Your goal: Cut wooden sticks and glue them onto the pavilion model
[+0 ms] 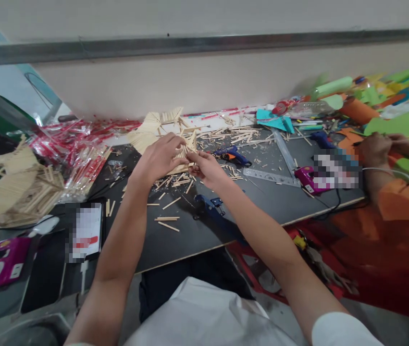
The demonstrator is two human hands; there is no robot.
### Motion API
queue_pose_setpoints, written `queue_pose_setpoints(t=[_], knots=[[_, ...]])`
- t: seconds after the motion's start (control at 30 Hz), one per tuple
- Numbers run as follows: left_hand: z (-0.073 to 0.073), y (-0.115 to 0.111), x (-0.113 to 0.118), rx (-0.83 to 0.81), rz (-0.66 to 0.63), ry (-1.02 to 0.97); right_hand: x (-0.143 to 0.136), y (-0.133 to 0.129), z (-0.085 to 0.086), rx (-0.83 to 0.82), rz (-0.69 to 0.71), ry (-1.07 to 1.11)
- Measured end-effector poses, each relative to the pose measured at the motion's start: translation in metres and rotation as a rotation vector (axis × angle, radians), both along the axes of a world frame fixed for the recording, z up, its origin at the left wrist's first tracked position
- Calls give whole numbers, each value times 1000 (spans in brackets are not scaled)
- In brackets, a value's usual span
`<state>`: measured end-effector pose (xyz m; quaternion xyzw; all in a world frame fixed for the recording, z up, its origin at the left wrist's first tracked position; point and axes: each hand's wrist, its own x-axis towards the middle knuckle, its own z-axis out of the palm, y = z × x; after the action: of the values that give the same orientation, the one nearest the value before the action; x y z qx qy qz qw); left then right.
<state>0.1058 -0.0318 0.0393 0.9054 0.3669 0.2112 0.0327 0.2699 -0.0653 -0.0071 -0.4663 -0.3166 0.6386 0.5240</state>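
A small model built of thin wooden sticks [148, 129] stands in front of me on the dark table [200, 235]. My left hand [163, 156] curls over its near side, gripping it, with thumb and fingers bent. From the right, my right hand [206, 168] pinches at the model's near edge; whatever lies between those fingertips is too small to make out. Loose cut sticks [179, 180] are scattered beneath and around both hands. Just right of the model rests a blue glue gun [235, 156]. A blue hand tool [213, 206] lies under my right forearm.
Another stick model [13, 178] and bagged sticks [85, 168] are at left, near a lit phone [87, 230] and a purple power strip [7, 262]. Rulers [271, 177] and a second power strip [312, 179] lie at right. Another person's hands [377, 149] work among coloured sheets.
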Motion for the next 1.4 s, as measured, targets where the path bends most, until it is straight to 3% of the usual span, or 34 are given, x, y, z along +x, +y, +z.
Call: queue_pose_setpoints(t=[0.1, 0.2, 0.4, 0.53, 0.67, 0.83, 0.97, 1.17, 1.4], knots=[[4, -17, -2, 81, -89, 35, 14, -17, -4, 118, 26, -182], [0, -44, -3, 134, -179, 115, 29, -40, -8, 324, 146, -470], [-35, -88, -13, 121, -119, 175, 33, -73, -10, 456, 383, -750], [-62, -94, -28, -2, -16, 11, 54, -94, -16, 514, 408, -1121], [-79, -93, -34, -90, 65, -143, 90, -121, -30, 446, 596, -1565], [-86, -95, -32, -100, 136, -243, 98, -145, -37, 468, 626, -1730], [-86, -100, -29, -92, 183, -284, 83, -150, -31, 391, 562, -1655], [-86, -105, -20, -75, 190, -303, 45, -146, -32, 200, 321, -1041], [-86, -106, -22, -131, 204, -302, 13, -143, -37, 234, 320, -800]])
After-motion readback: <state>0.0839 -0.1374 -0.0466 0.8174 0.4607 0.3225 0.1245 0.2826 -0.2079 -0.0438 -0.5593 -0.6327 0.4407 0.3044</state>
